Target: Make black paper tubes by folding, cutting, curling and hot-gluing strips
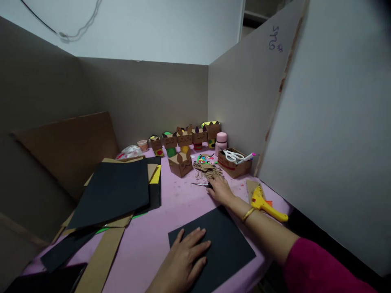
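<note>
- Paper (229,248), a black sheet with straight edges, lies flat on the near part of the bench (171,207), its right corner close to the bench's side edge.
- Left hand (187,256): palm down on that sheet, fingers loosely spread, gripping nothing. Broad, even pressure like this suits smooth stock, which could slide or crease under a fingertip poke.
- Right hand (220,191): stretched forward over the dark handle end of the pointed scissors (200,184), fingers partly extended; whether they have closed around the handle is hidden.
- For a tidy pick-up, I'd take the scissors by the handles, well back from the slim metal blades, and lift them clear of the cardboard scraps (201,167) just beyond, whose thin, curled slivers could catch and drag along.
- The forearm passes beside the yellow glue gun (270,209); a low elbow might nudge it. Its body looks like hard plastic.
- Stiff brown card forms the angular box head (180,166) with leaf-shaped ears and a drawn face, near the scraps.
- To the left, large black sheets (122,191) are stacked unevenly, with a long kraft strip (100,260) nearer the camera.
- Soft-looking pink covering drapes the bench, marked with small stains.
</note>
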`<state>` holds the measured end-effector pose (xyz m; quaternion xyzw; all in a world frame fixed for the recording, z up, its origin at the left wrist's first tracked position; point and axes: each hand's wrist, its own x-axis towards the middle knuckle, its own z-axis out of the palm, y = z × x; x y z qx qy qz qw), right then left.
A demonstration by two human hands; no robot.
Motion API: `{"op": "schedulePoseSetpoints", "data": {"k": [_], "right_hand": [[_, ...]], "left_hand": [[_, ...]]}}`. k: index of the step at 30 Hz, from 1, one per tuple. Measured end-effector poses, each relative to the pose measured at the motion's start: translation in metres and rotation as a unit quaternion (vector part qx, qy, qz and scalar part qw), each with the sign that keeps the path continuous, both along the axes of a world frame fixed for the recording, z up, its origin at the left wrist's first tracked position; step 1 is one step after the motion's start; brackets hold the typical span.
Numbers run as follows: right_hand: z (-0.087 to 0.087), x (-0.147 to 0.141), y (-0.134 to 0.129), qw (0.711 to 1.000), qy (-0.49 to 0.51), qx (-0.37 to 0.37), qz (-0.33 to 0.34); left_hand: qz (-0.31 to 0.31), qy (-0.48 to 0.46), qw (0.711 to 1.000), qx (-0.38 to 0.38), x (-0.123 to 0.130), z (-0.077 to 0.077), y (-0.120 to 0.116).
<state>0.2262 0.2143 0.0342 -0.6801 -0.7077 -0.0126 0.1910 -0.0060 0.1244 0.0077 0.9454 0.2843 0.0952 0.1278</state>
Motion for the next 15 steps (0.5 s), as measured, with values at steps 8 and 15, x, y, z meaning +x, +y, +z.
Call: {"op": "schedulePoseSetpoints", "data": {"k": [8,15], "right_hand": [[-0.027,0.02,-0.107,0.993,0.119,0.016,0.006],[-0.065,0.012,-0.161,0.981,0.168,0.083,-0.05]], "left_hand": [[0.201,-0.072,0.976,0.05,-0.002,-0.013,0.012],[0.245,-0.234,0.938,-0.077,-0.004,-0.002,0.024]]}}
